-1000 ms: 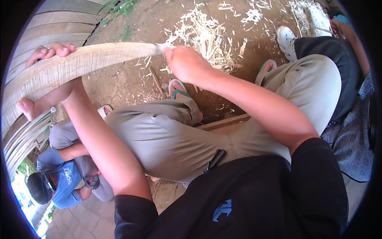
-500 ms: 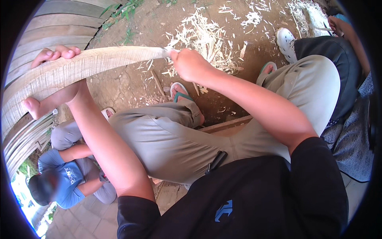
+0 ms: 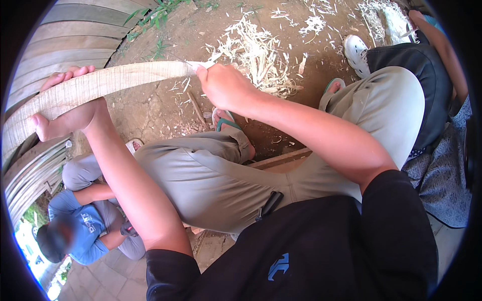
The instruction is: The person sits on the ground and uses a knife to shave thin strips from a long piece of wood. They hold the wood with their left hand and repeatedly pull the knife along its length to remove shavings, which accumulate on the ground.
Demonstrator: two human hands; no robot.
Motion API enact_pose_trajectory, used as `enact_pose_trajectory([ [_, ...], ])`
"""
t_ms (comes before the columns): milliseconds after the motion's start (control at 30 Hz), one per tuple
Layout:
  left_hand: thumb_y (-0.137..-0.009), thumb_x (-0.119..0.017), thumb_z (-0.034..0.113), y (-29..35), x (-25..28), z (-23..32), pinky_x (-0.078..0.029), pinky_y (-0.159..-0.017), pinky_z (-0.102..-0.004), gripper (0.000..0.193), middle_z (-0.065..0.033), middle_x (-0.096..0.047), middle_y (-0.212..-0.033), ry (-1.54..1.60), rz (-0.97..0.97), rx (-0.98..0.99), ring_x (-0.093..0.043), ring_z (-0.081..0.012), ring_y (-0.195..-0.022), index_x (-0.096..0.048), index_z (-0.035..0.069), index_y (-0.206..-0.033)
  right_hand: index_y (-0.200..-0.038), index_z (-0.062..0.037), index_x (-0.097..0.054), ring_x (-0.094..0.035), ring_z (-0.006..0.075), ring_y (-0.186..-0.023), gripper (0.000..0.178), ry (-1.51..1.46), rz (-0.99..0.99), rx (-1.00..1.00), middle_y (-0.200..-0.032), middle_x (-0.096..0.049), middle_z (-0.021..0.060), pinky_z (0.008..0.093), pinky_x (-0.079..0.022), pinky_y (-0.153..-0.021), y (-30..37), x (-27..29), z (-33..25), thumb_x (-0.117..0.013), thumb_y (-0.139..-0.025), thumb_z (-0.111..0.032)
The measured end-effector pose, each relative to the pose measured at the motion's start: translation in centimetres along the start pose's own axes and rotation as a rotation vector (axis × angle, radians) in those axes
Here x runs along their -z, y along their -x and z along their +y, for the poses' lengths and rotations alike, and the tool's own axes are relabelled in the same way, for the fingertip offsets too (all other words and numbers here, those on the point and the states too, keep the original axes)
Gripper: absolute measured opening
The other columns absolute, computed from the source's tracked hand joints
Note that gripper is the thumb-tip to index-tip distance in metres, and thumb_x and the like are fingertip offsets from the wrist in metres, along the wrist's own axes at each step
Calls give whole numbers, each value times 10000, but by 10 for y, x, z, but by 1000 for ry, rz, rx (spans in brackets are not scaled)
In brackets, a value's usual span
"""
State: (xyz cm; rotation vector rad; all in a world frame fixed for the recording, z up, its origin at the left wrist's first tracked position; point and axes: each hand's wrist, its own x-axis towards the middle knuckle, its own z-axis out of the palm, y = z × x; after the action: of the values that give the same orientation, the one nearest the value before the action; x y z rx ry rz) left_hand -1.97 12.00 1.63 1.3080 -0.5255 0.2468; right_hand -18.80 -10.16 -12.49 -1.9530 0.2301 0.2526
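Note:
A long, curved piece of pale wood (image 3: 113, 80) reaches from the left rim toward the middle, its far end narrow. My left hand (image 3: 70, 116) is closed around its wide part, with the thumb on the near side and the fingertips over the far edge. My right hand (image 3: 226, 86) is closed at the narrow end, around a knife whose handle the fingers hide. Only a thin, dark bit of its blade (image 3: 189, 63) shows, against the wood. A pale sliver lies beside that hand.
Wood shavings (image 3: 256, 55) lie heaped on the dirt ground ahead. A plank wall (image 3: 80, 30) stands at the left. One person in a blue shirt (image 3: 88, 231) sits at the lower left; another person's arm (image 3: 444, 50) holds a thin blade at the upper right.
My right hand has moved left along the narrow end of the wood, with the blade. The wood's narrow end has dipped slightly toward me; my left hand keeps its grip.

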Motion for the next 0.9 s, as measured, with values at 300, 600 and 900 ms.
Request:
enact_pose_trajectory([
  [300,-750,-379,848,10,-12,7,-558,-648,-509,864,-153,-600,-720,-82,71,-37,-637,-340,-637,-650,41,-894,-733,77,-676,-677,459,-667,650,-19,-21,-9,-643,-650,263,569,-552,-741,10,0,-11,-328,-1114,-318],
  [600,-753,-366,846,-1,-3,2,-565,-675,-521,899,-173,-625,-753,88,-53,34,-666,-353,-683,-661,16,-931,-738,54,-651,-670,407,-613,642,169,23,85,-621,-631,213,528,-568,-656,-10,-2,18,-306,-1132,-319],
  [900,-740,-366,840,-2,-4,2,-560,-690,-532,918,-189,-645,-789,131,-109,47,-665,-366,-693,-669,0,-951,-967,59,-697,-717,435,-823,577,-3,-160,-119,-864,-707,271,544,-564,-815,2,13,-17,-322,-1120,-351],
])
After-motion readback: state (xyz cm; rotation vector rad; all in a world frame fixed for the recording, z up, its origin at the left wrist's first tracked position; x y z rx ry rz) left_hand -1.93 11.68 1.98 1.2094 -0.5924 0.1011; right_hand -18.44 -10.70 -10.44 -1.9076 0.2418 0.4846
